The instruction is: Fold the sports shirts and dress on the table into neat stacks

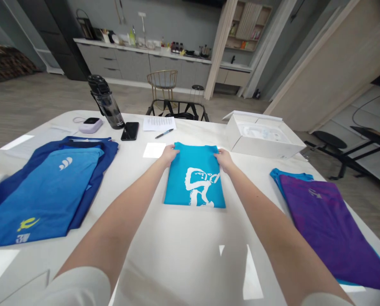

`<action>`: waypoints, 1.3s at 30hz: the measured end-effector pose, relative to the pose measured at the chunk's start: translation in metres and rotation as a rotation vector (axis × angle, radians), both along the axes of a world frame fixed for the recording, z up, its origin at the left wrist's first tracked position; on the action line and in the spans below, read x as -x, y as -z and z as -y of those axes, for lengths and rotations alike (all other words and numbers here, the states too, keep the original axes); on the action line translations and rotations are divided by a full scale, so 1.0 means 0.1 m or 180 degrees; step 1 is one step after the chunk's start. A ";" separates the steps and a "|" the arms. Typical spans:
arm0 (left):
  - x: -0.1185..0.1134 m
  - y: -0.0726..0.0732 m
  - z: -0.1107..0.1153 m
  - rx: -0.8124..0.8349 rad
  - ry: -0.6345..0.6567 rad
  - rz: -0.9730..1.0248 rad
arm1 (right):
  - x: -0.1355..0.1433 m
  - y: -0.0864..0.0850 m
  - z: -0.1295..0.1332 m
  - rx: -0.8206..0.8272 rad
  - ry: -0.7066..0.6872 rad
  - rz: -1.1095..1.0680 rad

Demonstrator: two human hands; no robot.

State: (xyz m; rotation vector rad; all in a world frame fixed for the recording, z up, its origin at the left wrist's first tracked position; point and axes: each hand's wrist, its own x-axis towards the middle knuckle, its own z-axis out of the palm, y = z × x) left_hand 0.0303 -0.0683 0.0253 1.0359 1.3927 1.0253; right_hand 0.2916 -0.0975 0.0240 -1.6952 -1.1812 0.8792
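A turquoise T-shirt (177,187) with white lettering lies folded into a neat rectangle in the middle of the table. My left hand (170,155) pinches its far left corner. At the far right corner, my right hand (224,160) grips the cloth the same way, thumb on top. Fingers under the fabric are hidden. To the left lies a stack of blue shirts (59,182), a lighter one on top of darker ones. Over on the right, a purple shirt (320,221) rests on top of a turquoise one (277,177).
An open white box (256,144) stands at the back right of the white table (190,250). Toward the back left are a water bottle (109,104), a phone (130,131), a lilac device (91,125), a printed sheet (154,123) and a pen (164,133). A chair (180,111) stands beyond the table.
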 end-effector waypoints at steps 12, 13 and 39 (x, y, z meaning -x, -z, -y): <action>-0.10 0.13 -0.14 -0.1533 -0.0226 -0.2007 | 0.05 0.16 -0.21 -0.0235 0.0170 0.1753; -0.15 0.14 -0.10 -0.1791 -0.0055 -0.2241 | 0.10 0.16 -0.19 -0.0227 0.0163 0.2068; -0.74 0.41 0.34 -0.1270 0.0849 -0.3261 | 0.53 0.44 0.45 -0.0068 -0.1210 0.3251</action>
